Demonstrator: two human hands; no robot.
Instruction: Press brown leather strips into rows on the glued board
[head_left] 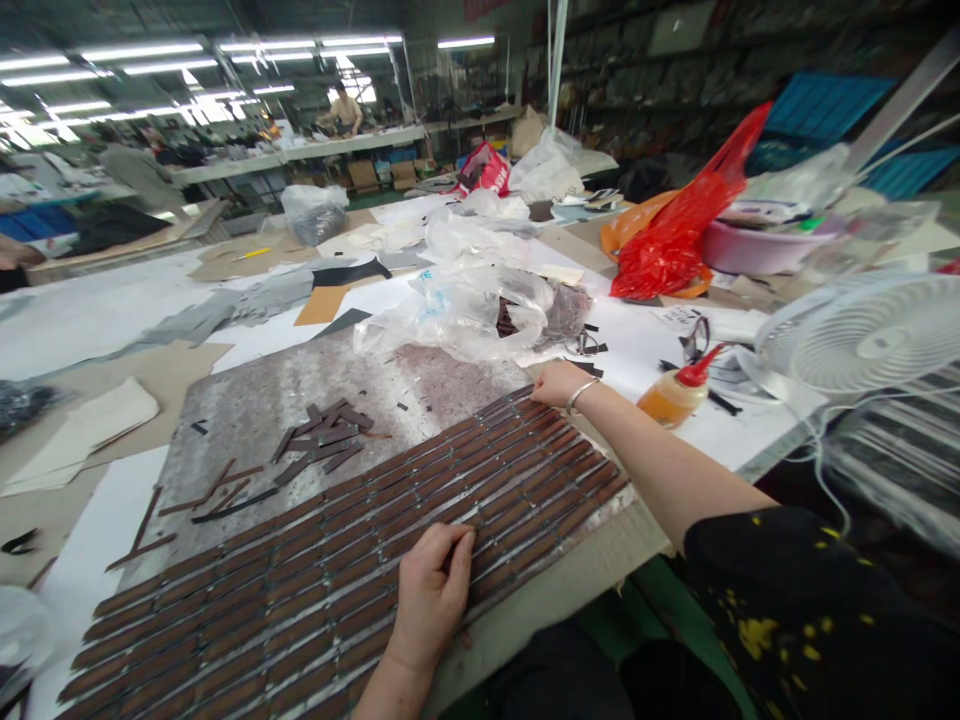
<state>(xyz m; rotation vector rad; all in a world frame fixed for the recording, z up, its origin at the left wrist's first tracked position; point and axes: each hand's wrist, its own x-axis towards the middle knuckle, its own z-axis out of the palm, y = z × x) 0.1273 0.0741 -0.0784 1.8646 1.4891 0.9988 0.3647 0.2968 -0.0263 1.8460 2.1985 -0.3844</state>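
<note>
A grey, stained board (255,410) lies on the table, its near half covered with rows of brown leather strips (337,560) laid side by side. My left hand (431,590) rests on the strips near the front edge, fingers curled and pinching at one strip. My right hand (559,383) reaches to the far right end of the rows, fingers closed on the end of a strip there; a bracelet sits on the wrist. A loose pile of brown strips (322,440) lies on the bare part of the board.
An orange glue bottle with a red cap (679,390) lies right of the board. Clear plastic bags (465,310), a red bag (682,230), a white fan (862,335) and paper sheets crowd the table. A person works at a far bench (341,110).
</note>
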